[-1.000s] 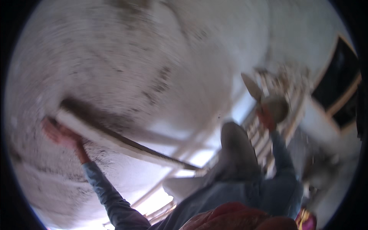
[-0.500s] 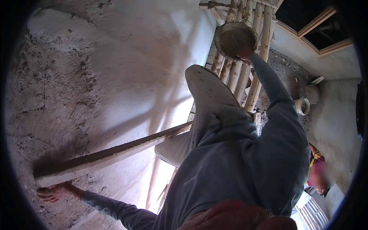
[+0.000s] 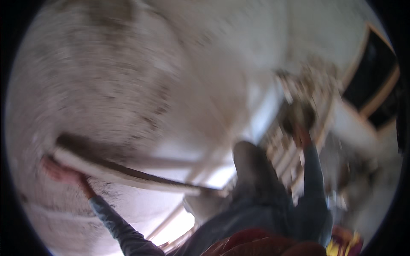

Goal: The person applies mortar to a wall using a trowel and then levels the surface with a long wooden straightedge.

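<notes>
My left hand (image 3: 62, 171) is at the far left, against the rough wall (image 3: 106, 77), gripping the end of a long plaster-smeared board (image 3: 128, 177). The board slants along the wall towards my leg (image 3: 256, 170), and its far end is hidden there. My right arm (image 3: 314, 179) stretches away to the upper right. Its hand (image 3: 302, 135) is at the near rim of a round dark bucket (image 3: 297, 114). Motion smears those fingers, and whatever they may hold cannot be made out.
Wooden poles (image 3: 284, 160) form a platform beneath the bucket. A wood-framed dark window opening (image 3: 371, 77) is at the upper right. Part of another person's maroon and yellow clothing (image 3: 345, 241) shows at the lower right. Bright light comes through below the board.
The view has swung and blurred, so the bucket and my right hand appear lower and further right. My left hand stays at the board's end, and my right hand stays at the bucket.
</notes>
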A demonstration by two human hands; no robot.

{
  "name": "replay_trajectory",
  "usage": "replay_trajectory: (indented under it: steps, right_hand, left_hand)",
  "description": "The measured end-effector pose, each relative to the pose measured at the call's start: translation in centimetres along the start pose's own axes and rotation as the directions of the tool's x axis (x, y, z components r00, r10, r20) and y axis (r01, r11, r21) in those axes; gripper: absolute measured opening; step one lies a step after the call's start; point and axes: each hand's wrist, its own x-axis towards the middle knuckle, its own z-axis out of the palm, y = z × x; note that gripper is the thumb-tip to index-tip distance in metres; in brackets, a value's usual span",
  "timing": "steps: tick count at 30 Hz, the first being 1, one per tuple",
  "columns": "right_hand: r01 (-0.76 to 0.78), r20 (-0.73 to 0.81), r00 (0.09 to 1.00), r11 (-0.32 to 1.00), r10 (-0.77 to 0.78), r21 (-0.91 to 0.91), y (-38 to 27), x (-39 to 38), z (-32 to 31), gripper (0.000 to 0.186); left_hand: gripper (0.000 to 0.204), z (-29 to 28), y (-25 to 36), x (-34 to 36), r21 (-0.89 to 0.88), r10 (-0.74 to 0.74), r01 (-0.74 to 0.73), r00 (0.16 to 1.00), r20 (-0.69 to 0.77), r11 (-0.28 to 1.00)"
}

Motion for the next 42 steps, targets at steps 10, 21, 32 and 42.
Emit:
replay_trajectory:
  steps: [10,21,32,42]
  right_hand:
    - [0.787,-0.515,0.616,0.497,-0.596,0.366,-30.2,-3.3,22.6,0.029]
    - [0.858,-0.715,-0.481,-0.102,-0.507,-0.504,-63.2,-16.6,37.1,0.034]
    - [0.984,0.702,0.112,-0.021,-0.703,-0.178,-42.8,-15.7,58.3,0.057]
    - [0.519,0.235,0.844,0.843,-0.481,-0.138,-13.0,-4.3,25.6,0.052]
  left_hand:
    - [0.06,-3.2,1.4,1.8,0.006,-0.217,0.218,0.968,0.13,0.976]
    - [0.062,-3.9,1.4,2.9,-0.058,-0.244,0.254,0.96,0.136,0.965]
    - [0.057,-3.0,-0.3,2.1,-0.101,-0.231,0.239,0.969,0.086,0.966]
    - [0.06,-3.9,1.1,2.6,-0.066,-0.215,0.224,0.969,0.12,0.972]
